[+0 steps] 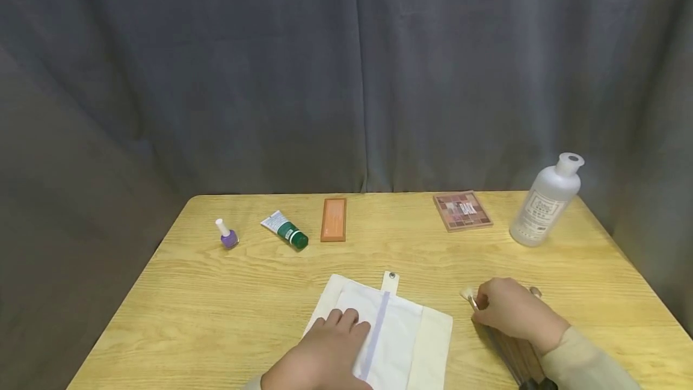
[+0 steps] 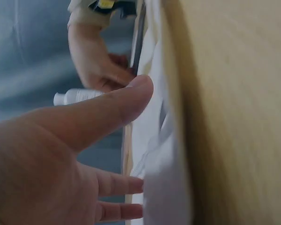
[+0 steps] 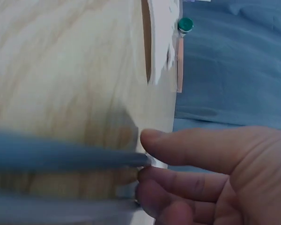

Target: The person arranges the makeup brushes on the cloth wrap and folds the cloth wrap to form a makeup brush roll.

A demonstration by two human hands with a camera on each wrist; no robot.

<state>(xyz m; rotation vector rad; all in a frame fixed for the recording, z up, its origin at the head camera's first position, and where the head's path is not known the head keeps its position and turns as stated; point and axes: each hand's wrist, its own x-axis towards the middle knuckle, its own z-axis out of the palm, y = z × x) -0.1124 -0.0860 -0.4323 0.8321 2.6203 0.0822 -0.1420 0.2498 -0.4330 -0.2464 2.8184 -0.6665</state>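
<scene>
An unfolded cream cloth brush roll (image 1: 434, 342) lies near the front middle of the table, with a white inner flap, a lilac band and a snap tab at its far edge. My left hand (image 1: 330, 348) rests on its left part, fingers spread; in the left wrist view the fingertips (image 2: 136, 185) touch the white cloth. To the right of the roll, my right hand (image 1: 517, 310) pinches a pale-tipped makeup brush (image 1: 467, 294) just below its bristles. Other slim brushes (image 1: 522, 357) lie beneath that hand, their dark ends toward me. Its thumb and fingers partly hide them.
Along the back stand or lie a purple nail polish bottle (image 1: 230, 239), a green-and-white tube (image 1: 287, 230), an orange case (image 1: 333, 220), an eyeshadow palette (image 1: 453, 212) and a tall translucent bottle (image 1: 544, 203). A grey curtain (image 1: 271, 77) hangs behind the table.
</scene>
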